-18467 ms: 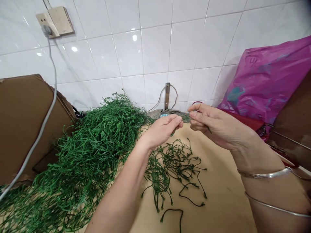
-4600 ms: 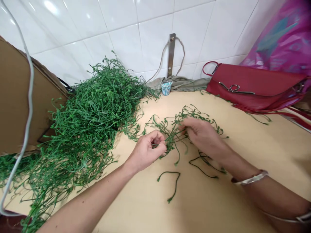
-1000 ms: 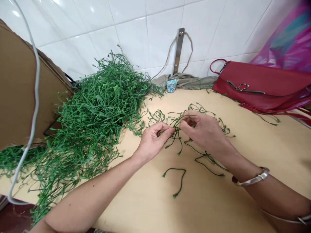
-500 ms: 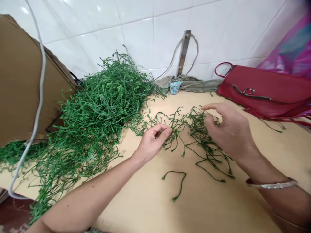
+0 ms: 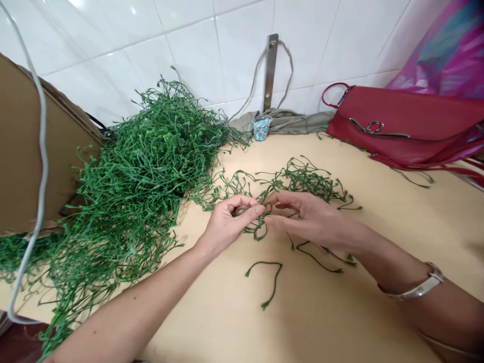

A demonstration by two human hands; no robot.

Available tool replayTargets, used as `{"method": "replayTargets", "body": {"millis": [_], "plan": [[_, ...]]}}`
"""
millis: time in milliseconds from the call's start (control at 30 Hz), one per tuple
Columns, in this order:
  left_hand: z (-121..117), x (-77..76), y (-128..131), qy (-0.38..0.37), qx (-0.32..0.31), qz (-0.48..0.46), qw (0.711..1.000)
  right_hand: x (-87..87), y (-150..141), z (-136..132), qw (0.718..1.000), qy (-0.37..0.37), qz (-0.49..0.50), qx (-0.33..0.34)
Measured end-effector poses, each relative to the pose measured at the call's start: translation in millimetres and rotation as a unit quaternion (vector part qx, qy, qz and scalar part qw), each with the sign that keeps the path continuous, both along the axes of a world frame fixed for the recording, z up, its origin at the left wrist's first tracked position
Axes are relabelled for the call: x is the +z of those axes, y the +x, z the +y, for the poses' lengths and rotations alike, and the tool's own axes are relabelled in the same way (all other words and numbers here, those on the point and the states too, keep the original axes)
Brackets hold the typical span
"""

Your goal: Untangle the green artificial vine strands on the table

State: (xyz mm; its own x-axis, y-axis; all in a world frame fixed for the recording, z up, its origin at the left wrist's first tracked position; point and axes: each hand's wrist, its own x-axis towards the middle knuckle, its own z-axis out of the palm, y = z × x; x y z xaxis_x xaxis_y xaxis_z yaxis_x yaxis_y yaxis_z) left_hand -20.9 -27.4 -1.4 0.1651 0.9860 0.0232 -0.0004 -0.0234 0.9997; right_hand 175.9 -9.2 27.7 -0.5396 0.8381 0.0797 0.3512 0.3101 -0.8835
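My left hand pinches a small bunch of thin green knotted-end strands between thumb and fingertips, just above the table. From the right, my right hand meets it, its thumb and fingertips closing around strands of the same bunch; the exact grip is partly hidden. Behind my right hand lies a loose heap of green strands. One single bent strand rests on the table in front of my hands. A large pile of green strands stands to the left.
A cardboard box and a hanging white cable are at the left. Against the tiled wall stand a small blue-and-white cup and an upright metal strip. A red bag lies at the back right.
My right hand has moved left from the loose heap to the bunch in my left hand, and its fingers have come together there. My left hand keeps its pinch. The view has shifted slightly.
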Motion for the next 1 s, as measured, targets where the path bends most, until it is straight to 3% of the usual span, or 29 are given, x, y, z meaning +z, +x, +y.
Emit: {"method": "replayTargets", "body": {"millis": [100,233,333,433,633,733,867,933,1000], "plan": [[-1.2,2.3,0.9,0.001,0.001,-0.009,1.0,3.7,4.4,2.0,0.996,-0.069,0.039,0.039],[-1.9,3.0,2.8,-0.011,-0.013,-0.017,1.0,0.1,3.8,3.4,0.993,-0.097,0.062,0.016],[-1.2,-0.3,3.1,-0.024,-0.039,-0.008,0.999,-3.7,-1.0,2.9,0.996,-0.065,0.029,-0.048],[-1.0,-4.2,1.4,-0.003,-0.036,0.043,0.998,-1.1,-5.3,-1.2,0.995,0.012,-0.025,-0.097],[-1.5,-4.4,-1.5,0.062,-0.054,0.093,0.992,11.4,-3.9,-11.0,0.991,0.058,-0.113,-0.041],[0.3,-4.5,-1.5,0.082,-0.051,0.102,0.99,7.5,-6.2,-12.0,0.987,0.082,-0.128,-0.052],[2.5,-4.3,-4.2,0.146,-0.051,0.149,0.977,-1.9,-15.5,-14.7,0.973,0.171,-0.131,-0.082],[1.9,-2.5,-5.9,0.155,-0.062,0.142,0.976,-2.4,-17.7,-15.8,0.976,0.153,-0.128,-0.09],[0.3,0.1,-6.4,0.136,-0.068,0.124,0.981,0.6,-16.3,-15.3,0.989,0.082,-0.107,-0.068]]}}
